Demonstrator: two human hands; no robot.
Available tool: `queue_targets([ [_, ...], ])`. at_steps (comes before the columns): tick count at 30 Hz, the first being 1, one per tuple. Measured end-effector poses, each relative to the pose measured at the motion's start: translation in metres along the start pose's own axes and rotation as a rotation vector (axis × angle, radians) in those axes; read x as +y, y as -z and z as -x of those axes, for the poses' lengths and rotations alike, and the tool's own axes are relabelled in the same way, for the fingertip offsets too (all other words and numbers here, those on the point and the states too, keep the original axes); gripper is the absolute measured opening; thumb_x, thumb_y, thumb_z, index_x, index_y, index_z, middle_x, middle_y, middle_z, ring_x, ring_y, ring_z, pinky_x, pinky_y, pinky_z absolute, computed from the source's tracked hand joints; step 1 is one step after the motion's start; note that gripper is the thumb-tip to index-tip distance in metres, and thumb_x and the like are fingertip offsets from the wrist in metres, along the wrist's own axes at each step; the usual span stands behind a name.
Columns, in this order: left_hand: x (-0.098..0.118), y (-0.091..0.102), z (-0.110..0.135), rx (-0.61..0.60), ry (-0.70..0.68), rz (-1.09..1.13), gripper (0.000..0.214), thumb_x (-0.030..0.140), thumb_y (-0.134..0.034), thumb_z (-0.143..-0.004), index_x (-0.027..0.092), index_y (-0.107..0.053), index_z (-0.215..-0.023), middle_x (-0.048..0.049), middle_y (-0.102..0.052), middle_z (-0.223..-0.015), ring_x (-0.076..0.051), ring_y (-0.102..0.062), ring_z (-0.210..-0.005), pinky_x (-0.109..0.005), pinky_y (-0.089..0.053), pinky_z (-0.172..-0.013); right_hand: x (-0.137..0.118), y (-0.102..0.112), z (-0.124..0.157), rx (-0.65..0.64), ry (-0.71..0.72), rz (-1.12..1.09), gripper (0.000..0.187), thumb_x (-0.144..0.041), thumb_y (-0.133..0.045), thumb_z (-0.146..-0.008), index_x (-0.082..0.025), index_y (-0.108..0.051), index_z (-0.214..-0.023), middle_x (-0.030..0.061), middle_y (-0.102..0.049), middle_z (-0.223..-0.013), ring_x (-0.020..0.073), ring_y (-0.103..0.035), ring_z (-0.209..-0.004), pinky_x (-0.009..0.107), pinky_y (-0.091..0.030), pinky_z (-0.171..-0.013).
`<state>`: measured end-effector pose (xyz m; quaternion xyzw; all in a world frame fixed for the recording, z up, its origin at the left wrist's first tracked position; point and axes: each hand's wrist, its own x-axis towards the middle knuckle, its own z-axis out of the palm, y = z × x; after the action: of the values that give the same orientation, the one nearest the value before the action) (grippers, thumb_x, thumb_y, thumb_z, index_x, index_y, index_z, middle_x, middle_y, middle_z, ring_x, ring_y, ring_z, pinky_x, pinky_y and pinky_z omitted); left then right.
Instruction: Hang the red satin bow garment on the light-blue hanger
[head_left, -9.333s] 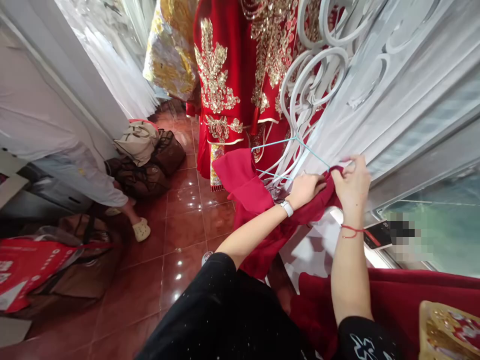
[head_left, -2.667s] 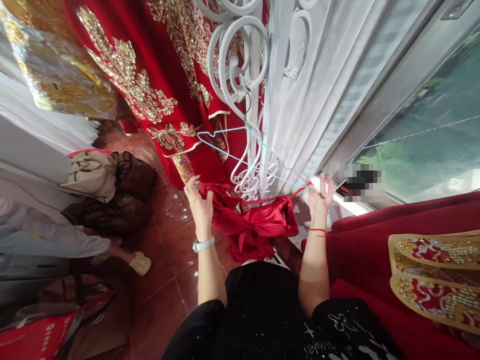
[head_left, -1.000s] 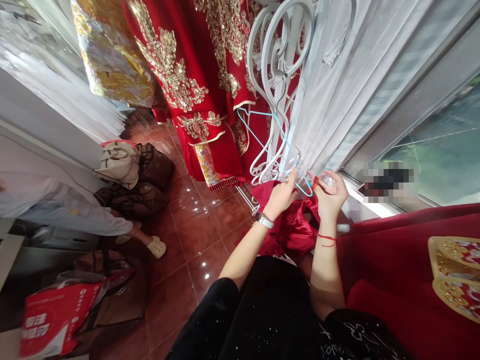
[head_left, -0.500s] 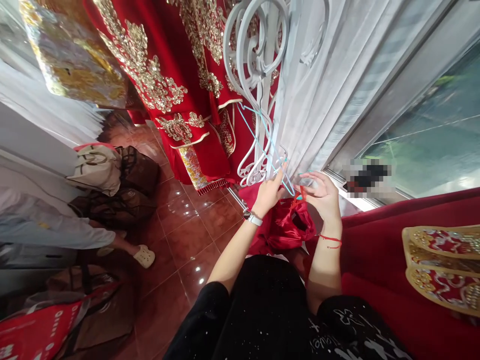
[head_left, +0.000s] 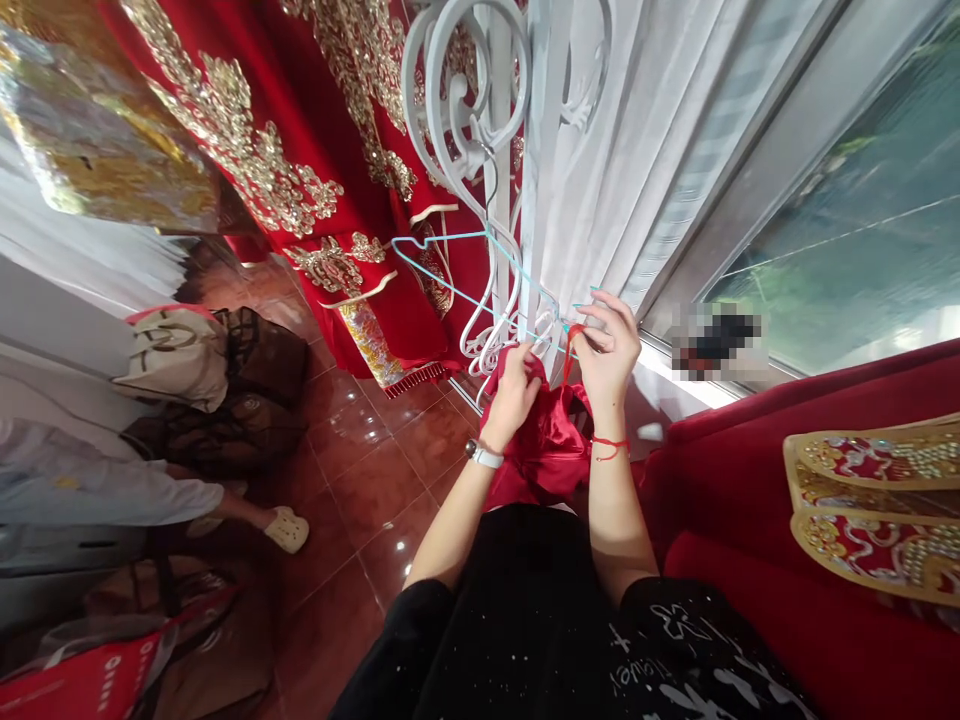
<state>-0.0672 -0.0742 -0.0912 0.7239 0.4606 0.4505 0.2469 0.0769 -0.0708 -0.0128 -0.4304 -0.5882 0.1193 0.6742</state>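
Satin red garment bunched in left hand, thin wire hanger

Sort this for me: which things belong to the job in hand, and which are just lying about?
In hand: left hand, right hand, red satin garment, blue wire hanger, white scrolled rack.
Lying about: floor bags, embroidered red gown, red printed bag.

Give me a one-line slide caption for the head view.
Right hand pinches a red strap at a blue hanger hung on a white rack; left hand grips the red garment below.
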Motion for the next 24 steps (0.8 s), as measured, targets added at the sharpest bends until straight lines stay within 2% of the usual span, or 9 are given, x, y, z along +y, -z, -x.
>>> queue_targets([
  [2,-0.014,0.014,0.013,0.051,0.051,0.002,0.031,0.007,-0.050,-0.092,0.017,-0.053,-0.122,-0.0085,-0.060,-0.111,-0.018,-0.061,-0.096,-0.034,-0.052,-0.095,0.000,0.003,-0.004,-0.068,0.010,0.024,0.024,-0.013,-0.061,-0.085,-0.025,-0.074,-0.102,0.0080,-0.066,-0.127,0.0201,-0.072,-0.106,0.033,-0.068,-0.082],
  [4,-0.026,0.029,0.024,0.025,0.087,-0.009,0.019,0.008,-0.050,-0.092,0.018,-0.054,-0.107,-0.0055,-0.062,-0.102,-0.018,-0.061,-0.093,-0.033,-0.051,-0.092,-0.001,0.006,-0.007,-0.123,0.018,0.041,0.028,-0.010,-0.059,-0.082,-0.025,-0.074,-0.101,0.0065,-0.068,-0.121,0.0192,-0.070,-0.106,0.029,-0.067,-0.078],
  [7,-0.040,0.054,0.039,-0.076,0.155,-0.038,0.012,0.011,-0.053,-0.090,0.020,-0.055,-0.099,-0.0013,-0.063,-0.092,-0.015,-0.062,-0.086,-0.029,-0.050,-0.086,-0.003,0.009,-0.012,-0.200,0.023,0.055,0.033,-0.010,-0.057,-0.082,-0.025,-0.074,-0.106,0.0049,-0.069,-0.117,0.0179,-0.068,-0.107,0.026,-0.065,-0.077],
  [11,-0.053,0.080,0.053,-0.176,0.255,-0.097,0.007,0.019,-0.060,-0.089,0.020,-0.057,-0.095,0.0035,-0.062,-0.079,-0.013,-0.059,-0.073,-0.025,-0.047,-0.076,0.000,0.013,-0.014,-0.255,-0.009,0.088,0.039,-0.011,-0.061,-0.081,-0.024,-0.071,-0.116,0.0044,-0.065,-0.114,0.0125,-0.064,-0.081,0.022,-0.057,-0.062],
  [14,-0.056,0.094,0.062,-0.208,0.247,-0.120,0.006,0.024,-0.059,-0.093,0.020,-0.061,-0.096,-0.0011,-0.069,-0.087,-0.017,-0.063,-0.080,-0.028,-0.050,-0.082,0.003,0.013,-0.010,-0.254,-0.047,0.069,0.042,-0.011,-0.063,-0.080,-0.025,-0.067,-0.119,0.0028,-0.060,-0.111,0.0081,-0.053,-0.066,0.021,-0.048,-0.054],
  [17,-0.057,0.105,0.070,-0.222,0.213,-0.182,0.018,0.024,-0.050,-0.098,0.019,-0.065,-0.090,-0.0077,-0.073,-0.097,-0.021,-0.067,-0.091,-0.034,-0.051,-0.091,0.001,0.012,-0.006,-0.267,-0.074,0.035,0.038,-0.012,-0.062,-0.081,-0.025,-0.064,-0.117,-0.0002,-0.058,-0.100,0.0077,-0.050,-0.064,0.020,-0.044,-0.055],
  [20,-0.059,0.114,0.080,-0.173,0.248,-0.245,0.026,0.025,-0.044,-0.098,0.017,-0.066,-0.086,-0.0108,-0.072,-0.096,-0.022,-0.067,-0.089,-0.036,-0.053,-0.090,-0.004,0.014,-0.007,-0.306,-0.101,0.034,0.033,-0.014,-0.061,-0.082,-0.024,-0.064,-0.113,-0.0023,-0.058,-0.087,0.0103,-0.054,-0.068,0.020,-0.044,-0.058],
  [24,-0.065,0.123,0.093,0.043,0.393,-0.239,0.022,0.026,-0.047,-0.091,0.017,-0.066,-0.085,-0.0104,-0.071,-0.093,-0.020,-0.065,-0.083,-0.033,-0.051,-0.082,-0.008,0.023,-0.012,-0.327,-0.123,0.081,0.020,-0.020,-0.063,-0.083,-0.023,-0.066,-0.103,-0.0022,-0.064,-0.079,0.0128,-0.058,-0.069,0.024,-0.047,-0.062],
])
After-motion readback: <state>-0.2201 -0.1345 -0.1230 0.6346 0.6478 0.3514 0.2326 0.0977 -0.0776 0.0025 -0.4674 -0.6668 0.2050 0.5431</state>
